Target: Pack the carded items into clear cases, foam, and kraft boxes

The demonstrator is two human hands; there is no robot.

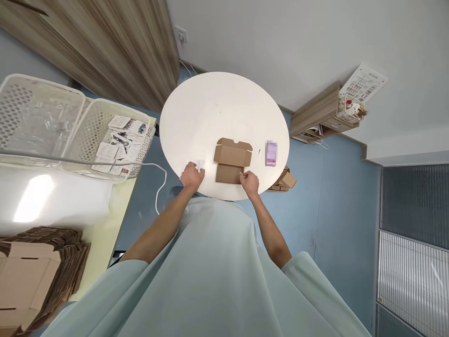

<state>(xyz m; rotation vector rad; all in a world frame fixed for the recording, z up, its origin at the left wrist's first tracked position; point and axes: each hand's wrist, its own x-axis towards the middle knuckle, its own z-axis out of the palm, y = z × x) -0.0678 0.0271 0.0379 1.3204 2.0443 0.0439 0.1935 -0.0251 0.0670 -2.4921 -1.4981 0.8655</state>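
Observation:
A small brown cardboard box (233,153) lies on the round white table (224,103) with its notched lid folded open, away from me. My right hand (249,183) is closed at the box's near right corner, thumb and fingers pinching the edge. To the left of the box, my left hand (191,176) rests low over the table with curled fingers. They close on a pale, see-through plastic piece (199,164), whose outline is hard to make out against the white top. A blurred purple packet (271,153) lies right of the box.
Two white baskets stand at the left: one holds clear plastic pieces (42,124), the other printed cards (121,145). Flattened cardboard boxes (31,276) are stacked at lower left. A white cable (154,164) crosses there. More cardboard (284,180) sits below the table's right edge.

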